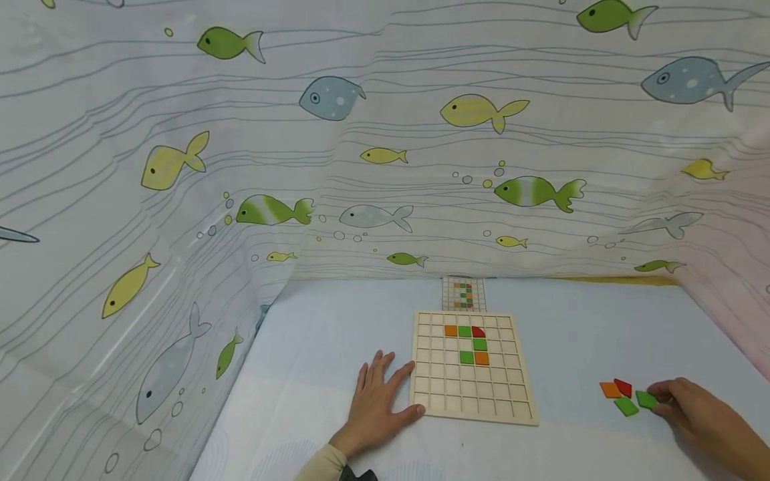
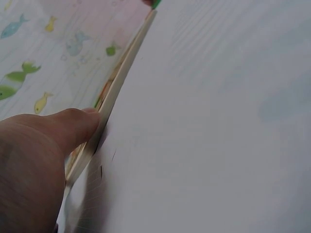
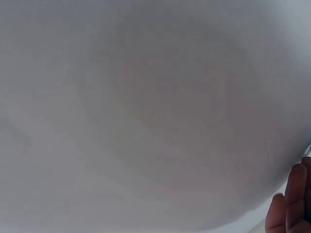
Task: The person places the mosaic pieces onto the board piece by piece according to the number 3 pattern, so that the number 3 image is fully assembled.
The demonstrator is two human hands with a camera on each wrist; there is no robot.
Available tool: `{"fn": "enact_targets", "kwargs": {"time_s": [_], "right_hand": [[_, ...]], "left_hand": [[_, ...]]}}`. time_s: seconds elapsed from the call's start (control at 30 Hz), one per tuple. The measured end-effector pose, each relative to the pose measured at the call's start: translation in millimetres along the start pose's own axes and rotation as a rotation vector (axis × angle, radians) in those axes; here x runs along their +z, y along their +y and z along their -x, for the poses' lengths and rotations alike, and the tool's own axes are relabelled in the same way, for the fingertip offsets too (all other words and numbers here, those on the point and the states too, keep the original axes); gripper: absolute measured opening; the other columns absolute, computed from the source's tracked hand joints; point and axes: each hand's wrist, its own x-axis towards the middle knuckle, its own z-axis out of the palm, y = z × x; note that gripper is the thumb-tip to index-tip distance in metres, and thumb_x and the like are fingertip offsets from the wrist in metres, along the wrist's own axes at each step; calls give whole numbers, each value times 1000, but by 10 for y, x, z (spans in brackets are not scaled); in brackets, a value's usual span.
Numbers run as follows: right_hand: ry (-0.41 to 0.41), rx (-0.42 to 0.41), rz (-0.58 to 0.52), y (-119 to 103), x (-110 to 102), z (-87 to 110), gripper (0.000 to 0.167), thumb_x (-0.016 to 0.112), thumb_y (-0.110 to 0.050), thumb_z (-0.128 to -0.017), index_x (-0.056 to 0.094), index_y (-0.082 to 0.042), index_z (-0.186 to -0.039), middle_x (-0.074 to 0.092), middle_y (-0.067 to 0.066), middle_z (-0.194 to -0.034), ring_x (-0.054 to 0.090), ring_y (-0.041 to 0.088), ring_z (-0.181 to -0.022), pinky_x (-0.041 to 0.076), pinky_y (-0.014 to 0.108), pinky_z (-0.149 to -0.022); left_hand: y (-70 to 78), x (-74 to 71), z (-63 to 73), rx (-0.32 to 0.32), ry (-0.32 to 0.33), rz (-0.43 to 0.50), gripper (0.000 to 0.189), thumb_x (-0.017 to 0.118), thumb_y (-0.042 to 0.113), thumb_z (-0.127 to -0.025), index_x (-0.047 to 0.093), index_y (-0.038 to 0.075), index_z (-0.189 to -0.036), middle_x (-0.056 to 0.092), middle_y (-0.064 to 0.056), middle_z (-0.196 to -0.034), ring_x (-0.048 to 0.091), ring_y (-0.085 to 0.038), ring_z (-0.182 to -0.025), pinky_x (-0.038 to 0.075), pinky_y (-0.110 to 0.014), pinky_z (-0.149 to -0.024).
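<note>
Green tile [image 1: 646, 399] pinched between right fingers [image 1: 665, 388], left fingers [image 1: 375, 375] spread, touching wooden board [image 1: 467, 372]

Board [image 1: 438, 387], lower centre: bare wood, matt, grooved. Tiles [image 1: 626, 406], lower right: smooth-faced. Curtain [image 1: 415, 60], upper frame: plastic-looking, creased, sheen at left. Sleeve [image 1: 323, 464], bottom edge: matt cloth.

The left fingers [image 1: 402, 375] lie spread while the right fingers [image 1: 669, 385] pinch together.

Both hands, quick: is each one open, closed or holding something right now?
Left hand: open, fingers spread, thumb touching the edge of the grid board.
Right hand: closed, pinching a green tile between thumb and fingers.
</note>
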Motion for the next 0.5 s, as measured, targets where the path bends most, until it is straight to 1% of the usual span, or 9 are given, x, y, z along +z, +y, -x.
{"fn": "enact_targets", "kwargs": {"time_s": [0.17,0.27,0.33,0.37,0.43,0.5], "right_hand": [[-35,30,-24,-49,-41,-52,25,80,-4,-89,64,8,-106,69,8,-96,65,27,-88,60,59,-84],[-33,16,-33,-65,-72,-85,25,79,-3,-90,65,8,-107,70,8,-97,65,28,-89,59,60,-84],[20,-28,-10,-70,-82,-97,24,81,-4,-88,67,4,-106,71,4,-97,64,23,-87,62,52,-83],[58,-59,12,-69,-82,-101,24,82,-4,-87,68,1,-106,71,1,-97,65,21,-87,62,46,-81],[117,-113,30,-86,-85,-113,25,84,-3,-85,69,-3,-105,70,-2,-97,64,13,-86,62,37,-77],[179,-164,52,-111,-75,-136,27,87,-3,-81,70,-7,-102,69,-7,-96,60,4,-83,58,27,-72]], "left_hand": [[10,-20,4,-16,-17,8,76,66,65,-93,53,25,-156,35,-20,-167,18,-46,-162,13,-70,-127],[15,-20,7,-18,-19,18,76,66,65,-93,53,25,-156,35,-21,-167,18,-47,-162,13,-71,-127],[17,-17,9,-12,-14,20,75,66,65,-93,53,24,-156,35,-22,-166,19,-48,-161,14,-72,-126],[13,-11,10,-9,-11,21,76,67,65,-93,54,24,-156,36,-23,-166,19,-48,-161,14,-72,-126],[8,-3,10,-6,-7,21,75,67,64,-93,54,24,-155,36,-23,-166,20,-49,-161,14,-72,-126],[4,2,7,-6,-8,26,75,67,64,-93,53,24,-156,35,-22,-166,19,-48,-161,13,-72,-126]]}}
